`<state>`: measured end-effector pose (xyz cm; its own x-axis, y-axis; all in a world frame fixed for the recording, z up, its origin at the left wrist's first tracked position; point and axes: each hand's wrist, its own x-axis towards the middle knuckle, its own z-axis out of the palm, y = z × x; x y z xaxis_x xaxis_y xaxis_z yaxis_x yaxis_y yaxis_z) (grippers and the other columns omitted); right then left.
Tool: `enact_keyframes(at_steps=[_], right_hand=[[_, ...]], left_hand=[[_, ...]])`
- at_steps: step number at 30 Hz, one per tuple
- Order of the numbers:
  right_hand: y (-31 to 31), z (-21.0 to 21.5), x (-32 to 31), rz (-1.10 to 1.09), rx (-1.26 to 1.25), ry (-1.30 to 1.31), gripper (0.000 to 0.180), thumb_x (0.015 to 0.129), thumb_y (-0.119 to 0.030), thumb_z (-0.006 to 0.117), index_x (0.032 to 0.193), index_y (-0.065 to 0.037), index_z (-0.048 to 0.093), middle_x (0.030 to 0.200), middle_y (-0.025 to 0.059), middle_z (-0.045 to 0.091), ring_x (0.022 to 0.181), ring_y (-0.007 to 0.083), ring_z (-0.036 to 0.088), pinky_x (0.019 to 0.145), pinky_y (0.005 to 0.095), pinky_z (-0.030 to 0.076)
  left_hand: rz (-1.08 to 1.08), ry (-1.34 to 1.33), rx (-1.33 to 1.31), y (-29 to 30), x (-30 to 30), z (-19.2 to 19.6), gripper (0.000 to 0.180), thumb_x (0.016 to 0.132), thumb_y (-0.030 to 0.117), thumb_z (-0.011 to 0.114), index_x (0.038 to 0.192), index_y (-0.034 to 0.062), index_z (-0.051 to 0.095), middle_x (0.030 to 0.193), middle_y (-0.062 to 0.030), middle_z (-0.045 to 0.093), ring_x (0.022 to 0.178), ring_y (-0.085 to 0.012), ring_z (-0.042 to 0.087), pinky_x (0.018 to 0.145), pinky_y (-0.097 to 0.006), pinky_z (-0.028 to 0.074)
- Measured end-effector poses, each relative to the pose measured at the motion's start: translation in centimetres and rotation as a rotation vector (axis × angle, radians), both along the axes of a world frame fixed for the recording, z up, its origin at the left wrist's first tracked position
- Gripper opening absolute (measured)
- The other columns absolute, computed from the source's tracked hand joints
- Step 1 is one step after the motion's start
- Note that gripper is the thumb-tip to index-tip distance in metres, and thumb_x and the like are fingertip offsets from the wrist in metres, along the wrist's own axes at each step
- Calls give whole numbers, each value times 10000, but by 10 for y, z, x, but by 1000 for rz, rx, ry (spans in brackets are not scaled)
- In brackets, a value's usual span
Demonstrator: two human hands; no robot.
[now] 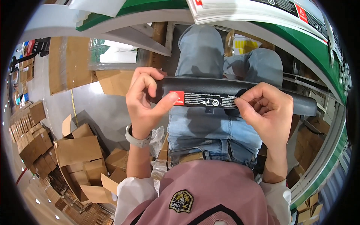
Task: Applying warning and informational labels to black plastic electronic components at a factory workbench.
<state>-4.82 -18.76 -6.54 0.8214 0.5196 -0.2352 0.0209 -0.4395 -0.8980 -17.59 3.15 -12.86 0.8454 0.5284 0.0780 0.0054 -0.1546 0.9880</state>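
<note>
Spanning the thighs in faded blue denim jeans (213, 129), a long black plastic bar (300, 102) carries a narrow black label with a red left end (200, 99). The left hand's (144, 99) thumb presses that end, other fingers curled; the right hand's (268, 108) thumb and forefinger pinch the right end. Keeping it taut and smoothing rightward should prevent creases. Beyond, printed white sheets (228, 14) lie on a green-edged counter (138, 10).

Grey floor (90, 108), yellow line (74, 107); green-topped bench (150, 7); cartons (78, 150) at left.
</note>
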Motion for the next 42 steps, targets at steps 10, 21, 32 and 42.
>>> enact_keyframes(at_steps=[10,21,32,42], right_hand=[[2,-2,0,34,11,-89,115,773,45,725,742,12,620,632,-11,622,535,-12,530,469,133,379],[0,22,13,239,-479,-712,395,615,-216,865,889,-24,655,813,108,607,668,251,617,569,313,483],[-85,-16,7,339,-495,-1089,603,802,-112,636,1385,-235,540,1380,73,546,1255,271,532,1000,571,393],[-204,-32,81,311,-598,-1507,357,780,-141,599,1136,-106,604,849,12,545,754,170,587,616,290,507]], left_hand=[[0,-4,32,-1,1,-4,395,712,99,804,718,72,410,1030,-119,534,997,-226,555,880,-334,442],[9,-40,25,1,-2,-3,393,733,105,788,698,79,398,1012,-117,521,967,-219,532,873,-323,427],[-12,-166,164,-3,4,-17,342,771,172,690,706,64,371,921,-126,481,877,-236,454,865,-343,398],[-76,-32,293,-4,0,-23,242,889,167,531,1012,-38,572,944,-118,568,881,-230,530,829,-345,427]])
